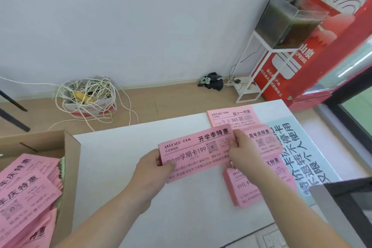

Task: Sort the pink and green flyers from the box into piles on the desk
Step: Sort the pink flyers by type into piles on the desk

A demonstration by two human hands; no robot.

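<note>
Pinched thumb-on-top at its left end by the left hand [149, 169], gripped near its right end by the right hand [245, 153]: pink flyer [193, 151], in the air over the white desk [130, 167]. Check the headline against the pink piles [229, 119] to the right, release left first, then lay it square. Leave the box [70, 159] until then.

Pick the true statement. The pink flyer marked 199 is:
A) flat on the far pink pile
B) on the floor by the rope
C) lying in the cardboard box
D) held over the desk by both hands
D: the left hand pinches the left end of the pink flyer and the right hand pinches its right end, above the white desk.
</note>
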